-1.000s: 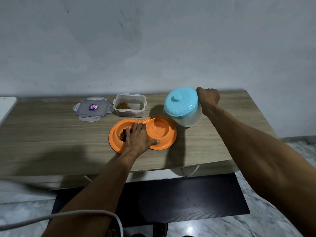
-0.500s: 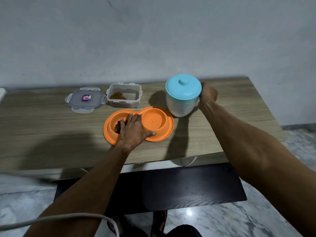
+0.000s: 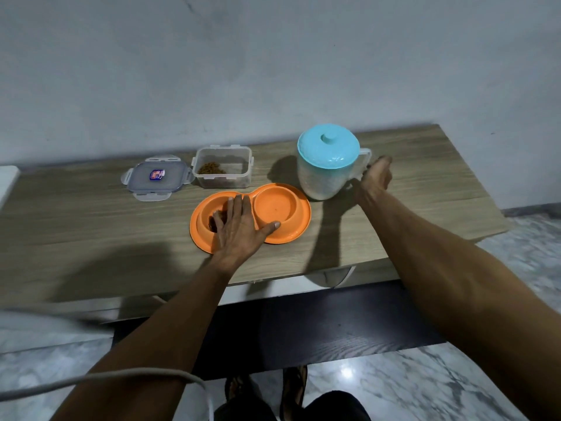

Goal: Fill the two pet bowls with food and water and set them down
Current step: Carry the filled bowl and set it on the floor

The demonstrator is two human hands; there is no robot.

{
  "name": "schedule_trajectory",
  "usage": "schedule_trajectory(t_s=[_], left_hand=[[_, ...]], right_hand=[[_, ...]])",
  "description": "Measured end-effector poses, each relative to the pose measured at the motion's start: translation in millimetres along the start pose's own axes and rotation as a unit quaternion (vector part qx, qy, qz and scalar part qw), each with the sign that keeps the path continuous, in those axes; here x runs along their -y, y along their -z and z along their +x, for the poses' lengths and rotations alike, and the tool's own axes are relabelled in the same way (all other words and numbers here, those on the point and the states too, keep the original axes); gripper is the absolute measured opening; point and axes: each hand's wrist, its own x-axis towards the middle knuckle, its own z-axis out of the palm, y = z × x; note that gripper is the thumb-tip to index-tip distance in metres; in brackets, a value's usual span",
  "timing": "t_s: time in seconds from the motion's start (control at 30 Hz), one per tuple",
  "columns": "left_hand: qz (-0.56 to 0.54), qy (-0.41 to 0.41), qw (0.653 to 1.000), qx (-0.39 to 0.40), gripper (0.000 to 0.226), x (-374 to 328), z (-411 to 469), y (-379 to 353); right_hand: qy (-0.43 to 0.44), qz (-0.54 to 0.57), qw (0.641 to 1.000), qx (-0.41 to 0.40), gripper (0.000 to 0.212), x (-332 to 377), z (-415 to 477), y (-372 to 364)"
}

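at the left, behind and left of the orange double bowl (image 3: 274,229), a grey lid (image 3: 156,177) lies flat on the table (image 3: 76,220), with a clear food box (image 3: 224,166) just right of it, a small heap of brown kibble in its left corner. the double bowl sits near the table's front edge; its left cup holds some kibble, mostly hidden, and its right cup looks dry, though a thin film of water would be hard to tell. the left hand (image 3: 239,230) lies flat and spread wide across the bowl, fingers over the left cup, thumb on the right cup's rim, pinning it rather than gripping. just behind and right of the bowl stands a lidded blue-topped jug (image 3: 328,161), upright. the right hand (image 3: 375,177) is at its handle, fingers loosely curled; whether they actually close on it i cannot tell. the risk: a loose lid dropping off mid-pour, or water splashing into the kibble or onto the table.
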Motion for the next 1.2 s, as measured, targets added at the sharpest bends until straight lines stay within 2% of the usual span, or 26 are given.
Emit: schedule_trajectory(t_s=[0.13, 0.23, 0.33, 0.4, 0.53, 0.7, 0.87, 1.07, 1.2], left_hand=[[-0.027, 0.051, 0.996, -0.064, 0.085, 13.8, -6.1, 8.5], [-0.023, 0.137, 0.985, -0.104, 0.075, 30.8, -8.5, 10.7], [-0.090, 0.235, 0.964, -0.091, 0.073, 48.4, -9.9, 11.7], [-0.136, 0.287, 0.945, -0.075, 0.072, 59.7, -9.0, 14.0], [-0.141, 0.293, 0.945, -0.037, 0.070, 81.1, -3.9, 20.8], [-0.155, 0.275, 0.949, -0.008, 0.063, 90.4, 1.1, 28.0], [-0.183, 0.278, 0.943, 0.026, 0.049, 92.1, -4.8, 35.8], [-0.212, 0.281, 0.934, 0.051, 0.058, 86.2, -24.1, 38.5], [-0.268, 0.258, 0.926, 0.057, 0.051, 55.1, -38.8, 38.8]], right_hand=[[-0.015, -0.120, 0.993, -0.004, 0.034, -39.0, 13.8, 11.0], [0.002, -0.205, 0.979, 0.023, 0.041, -49.6, -43.8, 17.8], [0.035, -0.306, 0.948, 0.077, 0.056, -70.6, -74.6, 14.2], [0.059, -0.373, 0.920, 0.105, 0.059, -80.3, -84.7, 9.5], [0.090, -0.472, 0.868, 0.123, 0.062, -92.5, -104.1, -2.1], [0.081, -0.478, 0.870, 0.090, 0.057, -99.1, -118.7, -6.2], [0.066, -0.447, 0.891, 0.055, 0.058, -105.7, -128.5, 3.8], [0.057, -0.424, 0.903, 0.032, 0.049, -106.2, -140.8, 35.7], [0.059, -0.394, 0.917, 0.007, 0.049, -94.2, -141.2, 74.2]])
